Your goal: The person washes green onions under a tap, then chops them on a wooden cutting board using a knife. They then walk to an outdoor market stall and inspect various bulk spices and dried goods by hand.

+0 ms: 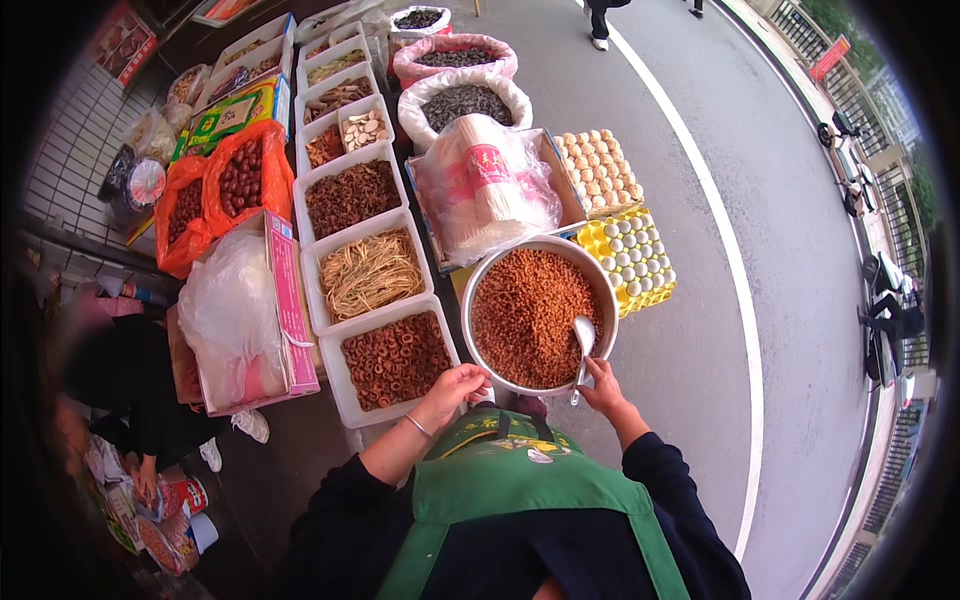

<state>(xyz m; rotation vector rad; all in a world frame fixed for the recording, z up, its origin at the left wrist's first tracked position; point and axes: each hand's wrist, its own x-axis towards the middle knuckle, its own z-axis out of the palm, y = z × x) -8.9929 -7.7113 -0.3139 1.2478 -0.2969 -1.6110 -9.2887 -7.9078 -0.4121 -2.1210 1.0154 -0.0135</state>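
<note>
A large round metal basin (612,318) in front of me is heaped with small reddish-brown pieces (530,312). On its right side a metal spoon (584,332) rests bowl-end on the heap, its handle crossing the near rim. My right hand (606,388) is closed at that handle, by the basin's edge. At the near left of the rim is my left hand (452,392), thumb and fingertips pinched together; what they hold, if anything, is too small to make out. Beside it stands a white tray (350,398) of brown ring-shaped dried pieces (395,360).
White trays of dried goods, one with pale strips (372,272), run away to the left. Beyond the basin lie bagged noodles (488,185), brown eggs (598,168) and pale eggs (637,252). A person (140,390) is at lower left. Road (690,330) lies right.
</note>
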